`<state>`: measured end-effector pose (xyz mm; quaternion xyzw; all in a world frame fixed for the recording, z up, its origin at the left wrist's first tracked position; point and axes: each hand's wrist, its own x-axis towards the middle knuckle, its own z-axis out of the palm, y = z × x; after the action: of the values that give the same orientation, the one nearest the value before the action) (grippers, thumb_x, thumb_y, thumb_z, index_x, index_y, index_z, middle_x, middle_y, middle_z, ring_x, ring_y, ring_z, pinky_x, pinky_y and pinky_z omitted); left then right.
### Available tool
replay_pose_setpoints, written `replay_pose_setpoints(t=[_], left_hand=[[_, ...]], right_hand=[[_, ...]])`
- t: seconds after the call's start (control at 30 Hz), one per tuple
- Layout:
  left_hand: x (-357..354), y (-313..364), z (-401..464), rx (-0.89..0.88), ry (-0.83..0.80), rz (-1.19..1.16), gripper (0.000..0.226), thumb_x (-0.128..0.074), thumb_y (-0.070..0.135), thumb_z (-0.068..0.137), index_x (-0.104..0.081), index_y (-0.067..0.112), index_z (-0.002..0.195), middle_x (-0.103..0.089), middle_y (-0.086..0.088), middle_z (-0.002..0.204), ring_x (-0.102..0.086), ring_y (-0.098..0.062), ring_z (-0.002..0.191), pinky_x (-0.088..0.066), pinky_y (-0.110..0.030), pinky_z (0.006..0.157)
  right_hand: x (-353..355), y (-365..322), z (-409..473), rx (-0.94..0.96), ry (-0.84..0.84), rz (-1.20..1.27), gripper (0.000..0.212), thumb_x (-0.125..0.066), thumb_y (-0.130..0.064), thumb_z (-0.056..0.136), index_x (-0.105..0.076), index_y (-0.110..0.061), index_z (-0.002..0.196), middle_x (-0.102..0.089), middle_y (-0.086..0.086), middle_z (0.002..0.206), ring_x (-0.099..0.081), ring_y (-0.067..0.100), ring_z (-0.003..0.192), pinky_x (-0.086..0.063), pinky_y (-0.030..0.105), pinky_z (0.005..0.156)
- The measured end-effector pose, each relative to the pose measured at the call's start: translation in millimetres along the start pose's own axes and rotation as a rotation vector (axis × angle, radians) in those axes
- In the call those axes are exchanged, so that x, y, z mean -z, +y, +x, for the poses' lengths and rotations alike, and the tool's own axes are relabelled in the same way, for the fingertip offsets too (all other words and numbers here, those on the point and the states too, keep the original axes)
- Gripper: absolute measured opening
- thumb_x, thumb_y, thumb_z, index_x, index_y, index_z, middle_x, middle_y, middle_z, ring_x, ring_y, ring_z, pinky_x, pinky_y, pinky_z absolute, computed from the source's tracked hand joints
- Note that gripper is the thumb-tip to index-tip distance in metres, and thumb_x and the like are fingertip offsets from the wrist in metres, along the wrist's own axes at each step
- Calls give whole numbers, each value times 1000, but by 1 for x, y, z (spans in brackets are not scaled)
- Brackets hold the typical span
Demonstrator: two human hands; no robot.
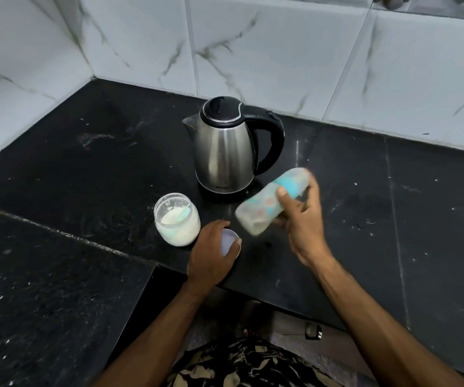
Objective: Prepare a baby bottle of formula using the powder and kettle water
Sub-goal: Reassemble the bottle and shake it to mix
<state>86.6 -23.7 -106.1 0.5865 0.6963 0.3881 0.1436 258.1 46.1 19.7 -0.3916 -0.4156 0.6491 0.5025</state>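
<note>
The right hand (303,219) has its fingers wrapped round the tilted, blurred baby bottle (274,201), near the kettle (226,152). The left hand (211,252) pinches the jar lid (229,243). The bottle looks like light, slick plastic, best gripped mid-body.

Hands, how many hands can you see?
2. The left hand holds a round lid beside the powder jar; the right hand holds the blurred baby bottle.

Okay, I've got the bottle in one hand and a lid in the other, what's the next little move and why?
Probably set the lid down on the counter and stand the bottle upright near the jar. The right hand holds the bottle tilted and blurred, the left hand is taken up by the lid, and the jar of powder is already open, so a free hand is needed to scoop.
</note>
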Motion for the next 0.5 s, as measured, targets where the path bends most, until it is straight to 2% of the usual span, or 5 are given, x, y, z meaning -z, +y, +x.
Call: replay_pose_setpoints(t=[0.1, 0.13, 0.23, 0.3, 0.5], left_hand=[[0, -7, 4, -46, -113, 39, 44, -71, 41, 84, -63, 12, 116, -65, -6, 116, -59, -21, 108, -47, -35, 100], [-1, -8, 4, -37, -108, 34, 46, -69, 43, 84, -62, 12, 117, -64, -5, 117, -59, -21, 109, -47, -34, 100], [-2, -2, 0, 24, -13, 3, 50, -60, 47, 86, -59, 13, 123, -61, 0, 124, -54, -15, 116, -33, -14, 102], [-2, 0, -2, 16, 4, 7, 51, -56, 49, 88, -59, 13, 123, -61, 1, 126, -53, -13, 118, -32, -12, 103], [-5, -14, 6, -41, -101, 52, 42, -69, 43, 83, -64, 15, 113, -64, -1, 113, -59, -18, 106, -48, -37, 97]], right_hand=[[2, 9, -15, -48, -333, -252, 71, -79, -12, 80, -42, -37, 134, -64, 19, 116, -71, 23, 94, -59, 33, 69], [3, 8, -13, -31, -327, -250, 71, -80, -12, 79, -43, -38, 134, -64, 19, 116, -71, 23, 94, -59, 33, 69], [5, -1, 2, 28, -1, -76, 69, -78, -20, 81, -40, -29, 138, -73, 0, 97, -72, 20, 88, -61, 42, 68], [6, -3, 6, 29, 90, 34, 69, -73, -22, 83, -36, -24, 141, -74, -5, 91, -71, 19, 88, -61, 44, 72], [0, 2, -15, -39, -310, -236, 69, -72, -5, 81, -40, -30, 137, -68, 13, 108, -72, 19, 89, -59, 31, 68]])
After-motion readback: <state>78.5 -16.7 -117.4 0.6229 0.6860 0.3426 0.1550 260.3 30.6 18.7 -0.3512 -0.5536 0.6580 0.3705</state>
